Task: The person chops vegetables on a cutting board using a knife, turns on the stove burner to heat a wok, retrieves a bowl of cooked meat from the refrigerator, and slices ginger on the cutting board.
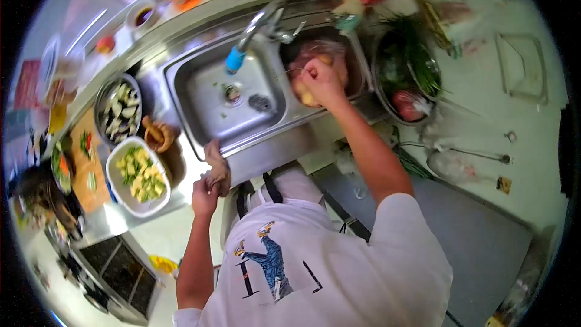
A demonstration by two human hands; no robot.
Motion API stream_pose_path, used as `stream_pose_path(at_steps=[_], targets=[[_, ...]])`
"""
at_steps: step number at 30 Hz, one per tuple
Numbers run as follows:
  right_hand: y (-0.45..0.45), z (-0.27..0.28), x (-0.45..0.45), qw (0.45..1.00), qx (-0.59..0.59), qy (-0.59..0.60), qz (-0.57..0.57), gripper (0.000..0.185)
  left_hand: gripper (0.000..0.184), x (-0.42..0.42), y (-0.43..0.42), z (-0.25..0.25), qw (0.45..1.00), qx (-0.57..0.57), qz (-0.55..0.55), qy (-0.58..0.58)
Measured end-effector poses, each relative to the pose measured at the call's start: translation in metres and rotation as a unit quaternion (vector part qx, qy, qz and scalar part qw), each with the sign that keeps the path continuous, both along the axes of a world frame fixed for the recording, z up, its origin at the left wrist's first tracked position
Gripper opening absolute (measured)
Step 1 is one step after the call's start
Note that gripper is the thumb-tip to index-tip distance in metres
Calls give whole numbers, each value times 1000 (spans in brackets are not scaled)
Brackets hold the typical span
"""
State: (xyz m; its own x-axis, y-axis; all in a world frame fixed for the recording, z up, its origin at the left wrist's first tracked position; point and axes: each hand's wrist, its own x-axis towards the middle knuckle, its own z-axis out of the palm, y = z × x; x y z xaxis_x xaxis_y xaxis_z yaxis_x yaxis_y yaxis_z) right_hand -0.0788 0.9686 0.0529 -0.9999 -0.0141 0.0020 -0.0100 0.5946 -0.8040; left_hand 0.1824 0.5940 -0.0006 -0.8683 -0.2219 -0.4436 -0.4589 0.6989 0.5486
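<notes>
While left hand (206, 198) pinches brownish item (218, 168), right hand (322, 80), fingers curled, pinches plastic bag (327, 48).

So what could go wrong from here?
The white tub of cut vegetables stands near the left hand, so a careless swing might knock it. The plastic bag at the right hand could tear or slip if pulled. Green scraps near the drain might wash down and clog it.
</notes>
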Motion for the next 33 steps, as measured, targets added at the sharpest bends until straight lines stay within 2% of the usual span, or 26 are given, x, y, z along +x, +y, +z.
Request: stream_pose_path(at_steps=[2,3,4,5,6,7,9,10,13,14,16,19,20,21,22,23,24,26,27,28,29,32,33], targets=[[47,53,9,996,27,73,-50,10,37,-6,5,12,1000,-4,-16,12],[69,87,14,995,33,48,-83,10,38,-5,5,14,1000,-15,-17,14],[95,112,16,980,137,74,-125,13,38,-5,4,10,1000,-14,-24,14],[128,124,14,975,116,19,-191,13,39,-5,2,2,999,-29,-27,-3],[155,144,18,974,87,11,-207,15,39,-7,2,-3,998,-44,-29,-21],[195,141,15,954,141,16,-264,15,40,-11,2,1,997,-50,-44,-42],[291,109,16,933,263,118,-214,18,39,-15,5,-11,994,-70,-37,-71],[349,85,14,909,320,84,-255,15,39,-16,5,-14,992,-78,-28,-91],[393,61,20,926,323,56,-189,19,41,-19,16,-9,990,-118,4,-81],[368,81,22,953,172,44,-247,18,41,-20,24,1,990,-121,17,-71],[310,88,24,943,234,34,-234,16,42,-13,35,-5,986,-142,75,-42],[210,63,42,986,82,-82,-119,17,48,-11,50,-5,980,-170,95,-42],[166,66,48,984,25,-156,-87,18,35,-8,54,-8,978,-166,122,8],[147,40,57,980,11,-199,11,20,31,-9,56,-6,981,-160,109,1],[116,27,68,982,26,-148,112,22,28,-9,57,-3,984,-154,95,-4],[92,14,75,962,58,-197,177,27,23,-8,58,-6,983,-152,102,9],[57,25,80,939,68,-269,202,41,23,-11,62,-1,985,-133,109,-12],[13,-12,103,937,18,-226,267,49,25,-6,57,-18,990,-82,114,18],[-13,-17,109,924,38,-220,312,59,26,-7,59,-14,991,-62,103,65],[-36,-20,118,909,39,-244,334,67,27,-10,62,-6,993,-39,88,70],[-58,-23,127,906,37,-215,361,72,30,-12,65,2,992,12,97,80],[-114,-41,148,900,-12,-241,363,74,33,-13,70,8,969,189,115,113],[-131,-50,158,917,-26,-211,339,61,34,-12,72,12,955,243,114,124]])
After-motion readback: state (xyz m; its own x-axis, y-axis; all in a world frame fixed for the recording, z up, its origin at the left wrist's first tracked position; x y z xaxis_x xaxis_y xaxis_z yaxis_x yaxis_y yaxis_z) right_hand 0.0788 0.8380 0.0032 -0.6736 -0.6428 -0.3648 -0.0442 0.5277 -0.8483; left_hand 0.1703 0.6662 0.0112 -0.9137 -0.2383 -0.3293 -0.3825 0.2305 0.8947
